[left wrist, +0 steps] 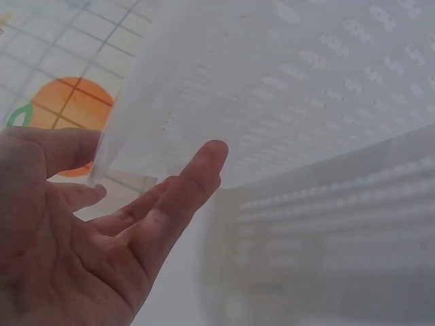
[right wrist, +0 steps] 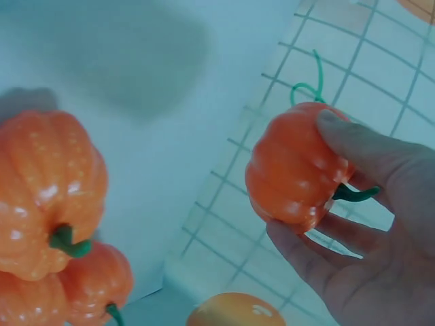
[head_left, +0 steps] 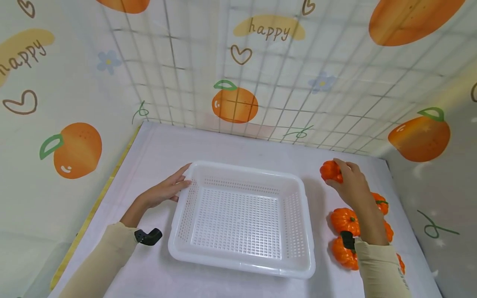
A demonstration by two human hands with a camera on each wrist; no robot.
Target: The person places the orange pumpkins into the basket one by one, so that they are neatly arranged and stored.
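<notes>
Tabletop (head_left: 231, 145) surface is white and bounded by a printed backdrop with a wire grid at the far edge and on both sides. White perforated basket (head_left: 241, 217) sits at centre, its interior unoccupied, with bare tabletop beyond its far rim and along its left wall. Left hand (head_left: 165, 191) rests against the basket's far-left corner; its fingers (left wrist: 180, 197) lie extended and relaxed along the rim, gripping nothing. Right hand (head_left: 350, 184) is positioned right of the basket, well clear of its right wall, and its fingers (right wrist: 353, 146) curl around a small orange pumpkin (head_left: 331, 171), which appears lifted clear of the tabletop near the far right corner. Remaining pumpkins (head_left: 344, 221) lie clustered near the right edge of the tabletop, beneath and beside the right forearm, separated from the basket by a narrow strip of open surface.
</notes>
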